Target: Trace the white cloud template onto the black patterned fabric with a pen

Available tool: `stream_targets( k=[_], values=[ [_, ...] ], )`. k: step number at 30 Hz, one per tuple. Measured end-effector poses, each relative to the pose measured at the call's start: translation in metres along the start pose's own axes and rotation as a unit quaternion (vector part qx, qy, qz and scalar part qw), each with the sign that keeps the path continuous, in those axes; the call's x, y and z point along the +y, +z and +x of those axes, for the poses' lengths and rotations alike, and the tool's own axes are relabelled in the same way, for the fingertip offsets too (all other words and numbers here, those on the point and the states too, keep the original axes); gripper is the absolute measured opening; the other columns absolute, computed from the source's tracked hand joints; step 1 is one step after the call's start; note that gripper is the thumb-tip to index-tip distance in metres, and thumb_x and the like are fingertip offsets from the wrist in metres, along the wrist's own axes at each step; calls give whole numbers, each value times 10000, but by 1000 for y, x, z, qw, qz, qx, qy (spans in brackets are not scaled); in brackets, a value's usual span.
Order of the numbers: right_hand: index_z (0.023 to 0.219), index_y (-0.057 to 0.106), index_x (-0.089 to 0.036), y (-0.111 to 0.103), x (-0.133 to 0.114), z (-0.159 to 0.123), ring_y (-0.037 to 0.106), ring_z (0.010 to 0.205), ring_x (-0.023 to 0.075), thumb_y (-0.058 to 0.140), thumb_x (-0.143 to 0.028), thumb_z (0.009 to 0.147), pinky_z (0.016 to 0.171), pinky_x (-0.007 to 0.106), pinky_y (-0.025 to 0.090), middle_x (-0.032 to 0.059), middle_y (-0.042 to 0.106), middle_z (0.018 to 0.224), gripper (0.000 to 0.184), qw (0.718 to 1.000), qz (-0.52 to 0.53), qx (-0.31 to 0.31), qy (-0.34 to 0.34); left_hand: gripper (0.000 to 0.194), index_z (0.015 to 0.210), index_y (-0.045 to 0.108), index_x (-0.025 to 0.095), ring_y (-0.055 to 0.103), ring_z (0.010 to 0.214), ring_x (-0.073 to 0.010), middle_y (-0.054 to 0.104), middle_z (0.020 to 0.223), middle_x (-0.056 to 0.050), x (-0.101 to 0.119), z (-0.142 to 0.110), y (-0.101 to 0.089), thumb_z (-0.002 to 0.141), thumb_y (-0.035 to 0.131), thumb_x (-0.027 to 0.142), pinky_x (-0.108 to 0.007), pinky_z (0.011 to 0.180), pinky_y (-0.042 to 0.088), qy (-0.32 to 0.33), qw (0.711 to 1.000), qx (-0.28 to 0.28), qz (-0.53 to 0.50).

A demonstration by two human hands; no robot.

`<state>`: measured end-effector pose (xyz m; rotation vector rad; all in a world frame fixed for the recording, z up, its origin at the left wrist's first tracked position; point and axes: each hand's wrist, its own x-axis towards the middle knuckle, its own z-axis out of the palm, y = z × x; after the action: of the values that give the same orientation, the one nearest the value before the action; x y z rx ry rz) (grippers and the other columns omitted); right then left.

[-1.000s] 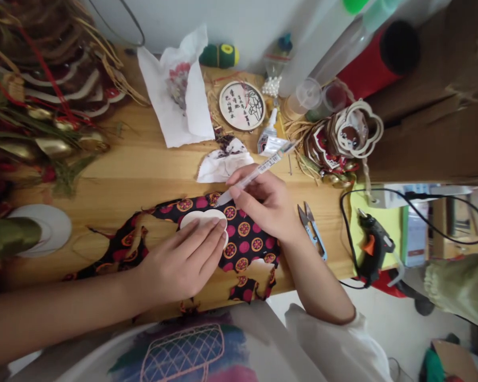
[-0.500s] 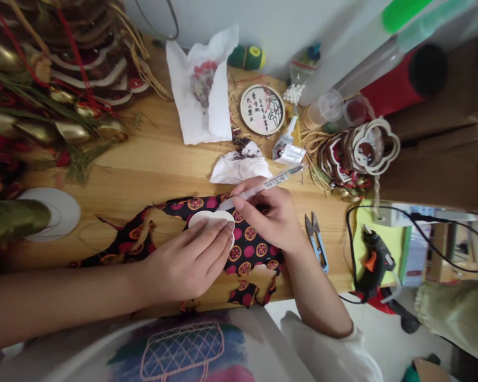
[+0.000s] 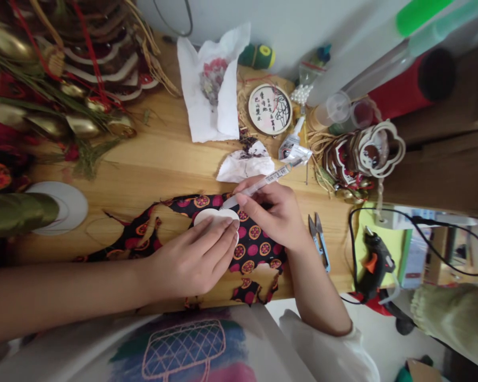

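My left hand [image 3: 197,254] lies flat on a white scalloped, flower-shaped piece [image 3: 211,215], its fingers stretched out and pressing it down. Under that piece is a black fabric [image 3: 255,249] with orange and magenta round prints, cut ragged at the edges. A clear-barrelled pen [image 3: 269,180] with a printed label is gripped in my right hand [image 3: 276,215]. The pen's tip meets the top edge of the white piece, or the cloth right beside it; I cannot tell which.
Small blue-handled snips [image 3: 321,241] lie right of my right forearm. A black glue gun [image 3: 372,265] rests farther right. Beyond my hands are crumpled tissue [image 3: 247,162], a round embroidered disc [image 3: 271,109] and a glue bottle [image 3: 292,140]. A spool of olive ribbon [image 3: 59,209] stands left.
The view has shifted slightly, so most things on the table sit a little farther right. Both hands keep nearly the same pose over the white piece, and the pen stays at its edge.
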<state>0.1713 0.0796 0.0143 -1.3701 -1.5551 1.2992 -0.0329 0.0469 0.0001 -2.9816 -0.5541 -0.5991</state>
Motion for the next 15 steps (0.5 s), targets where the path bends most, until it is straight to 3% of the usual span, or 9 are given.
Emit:
stream_targets(
  k=[15],
  values=[
    [858, 626, -194, -12, -4, -5, 552, 579, 91, 610, -267, 875, 507, 227, 410, -22, 620, 688, 78, 999, -25, 23, -12, 281, 1088, 668, 54, 655, 1067, -266, 712, 1147, -143, -3, 3, -3, 956, 435, 140, -400, 904, 552, -2, 1000, 12, -12]
  ],
)
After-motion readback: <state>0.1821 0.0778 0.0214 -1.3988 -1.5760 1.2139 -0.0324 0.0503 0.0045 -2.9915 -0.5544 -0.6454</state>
